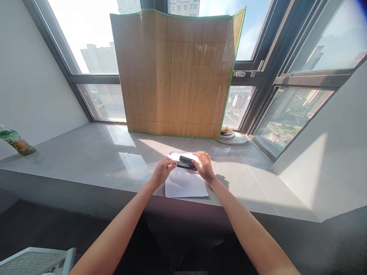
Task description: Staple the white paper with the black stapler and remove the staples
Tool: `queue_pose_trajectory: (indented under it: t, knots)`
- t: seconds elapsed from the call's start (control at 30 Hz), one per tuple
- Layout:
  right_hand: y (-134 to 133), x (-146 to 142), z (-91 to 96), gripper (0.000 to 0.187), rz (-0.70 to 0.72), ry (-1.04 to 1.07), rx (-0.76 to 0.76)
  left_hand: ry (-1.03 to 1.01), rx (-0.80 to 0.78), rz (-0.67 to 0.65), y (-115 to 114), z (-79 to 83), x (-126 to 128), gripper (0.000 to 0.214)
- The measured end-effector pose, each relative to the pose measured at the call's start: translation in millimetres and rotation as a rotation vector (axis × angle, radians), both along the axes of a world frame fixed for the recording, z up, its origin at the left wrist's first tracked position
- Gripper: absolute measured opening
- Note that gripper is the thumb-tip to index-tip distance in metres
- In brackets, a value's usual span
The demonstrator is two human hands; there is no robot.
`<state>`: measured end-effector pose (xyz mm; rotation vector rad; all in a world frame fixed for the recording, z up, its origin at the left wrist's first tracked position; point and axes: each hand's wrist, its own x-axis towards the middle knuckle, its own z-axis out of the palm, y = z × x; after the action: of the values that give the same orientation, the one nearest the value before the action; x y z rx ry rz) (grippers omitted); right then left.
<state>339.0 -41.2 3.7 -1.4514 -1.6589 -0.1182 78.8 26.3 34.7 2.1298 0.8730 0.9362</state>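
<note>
A small black stapler-like device (186, 162) lies over the far part of a white sheet of paper (185, 185) on the grey windowsill (94, 152). My right hand (204, 166) is closed round the device's right end. My left hand (163, 170) pinches its left end with curled fingers. Both forearms reach in from the bottom of the head view.
A bamboo mat (174, 72) stands upright against the window behind the paper. A stack of round coasters or plates (231, 135) sits at its right foot. A bottle (15, 141) lies at the far left of the sill. A white perforated rack (34, 261) shows at bottom left.
</note>
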Motion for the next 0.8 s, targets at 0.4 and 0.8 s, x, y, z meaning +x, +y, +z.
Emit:
queue_pose_trajectory:
  t: [0.4,0.8]
  knots:
    - [-14.0,-4.7,-0.3,0.041,0.289,-0.259,0.092,-0.213,-0.158,-0.056,-23.0,21.0,58.9,0.033]
    - [-7.8,-9.3,-4.0,0.027,0.226,-0.362,0.337,-0.124,-0.148,-0.154,-9.3,24.0,53.5,0.048]
